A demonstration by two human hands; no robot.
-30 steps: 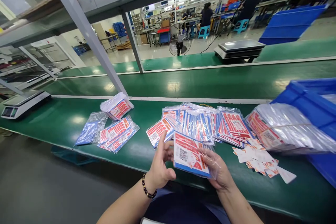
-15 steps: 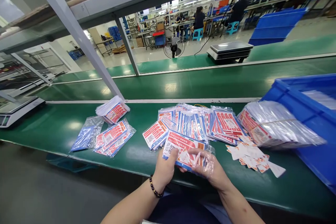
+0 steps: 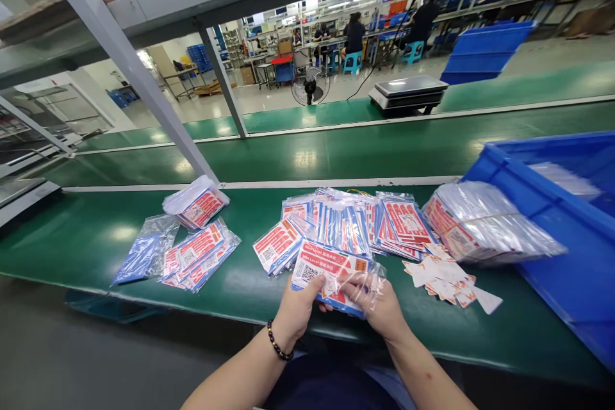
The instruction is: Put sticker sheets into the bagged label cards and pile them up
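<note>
Head view: smooth green tabletop [image 3: 233, 285]; at right, a rigid blue plastic bin [image 3: 557, 269] and, beside it, a thick banded bundle [image 3: 485, 224] of glossy bagged cards. At centre, a heap of flat clear packets [image 3: 339, 224], apparently already filled; near it, loose white cards [image 3: 439, 275], apparently still unbagged. Above the near edge, one crinkly bagged card [image 3: 331, 262], pinched under the thumb of the left hand [image 3: 298, 311], gripped at the clear end by fingers of the right hand [image 3: 383, 311]; whether sealed, cannot tell.

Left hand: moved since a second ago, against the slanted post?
Yes. Judged by the slanted post, the left hand has shifted right and now grips the printed packet.
</note>
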